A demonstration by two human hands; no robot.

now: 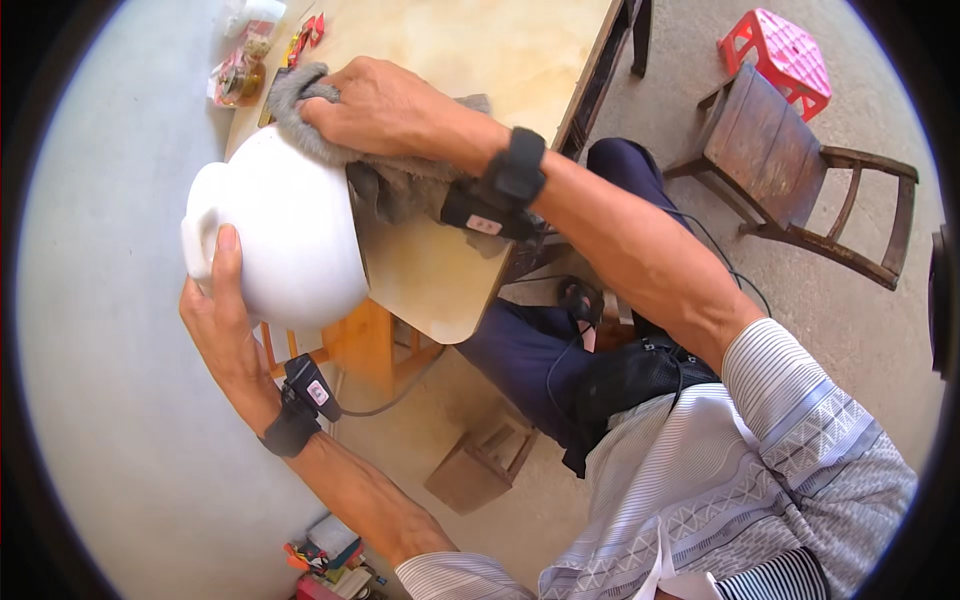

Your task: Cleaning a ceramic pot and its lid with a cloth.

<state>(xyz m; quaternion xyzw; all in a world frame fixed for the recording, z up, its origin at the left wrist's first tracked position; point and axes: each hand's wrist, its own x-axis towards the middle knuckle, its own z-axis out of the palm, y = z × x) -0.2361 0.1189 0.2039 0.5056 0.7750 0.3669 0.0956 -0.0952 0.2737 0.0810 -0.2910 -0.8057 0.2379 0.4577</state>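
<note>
A white rounded vessel with a side handle [292, 232] is tilted over the near left part of the table [427, 292]. My left hand [225, 300] grips it by the handle side, the thumb lying along its wall. Above it, my right hand [375, 105] is closed on a grey cloth [300, 112], which lies against the vessel's upper edge. Part of the cloth hangs below my right wrist, over the table. The vessel's opening is not visible.
Jars and packets [244, 79] stand by the wall at the table's far left. A wooden chair [772, 150] and a pink plastic stool [787, 56] are to the right. Below are an orange wooden chair [364, 341], a small wooden stool [476, 465] and cables.
</note>
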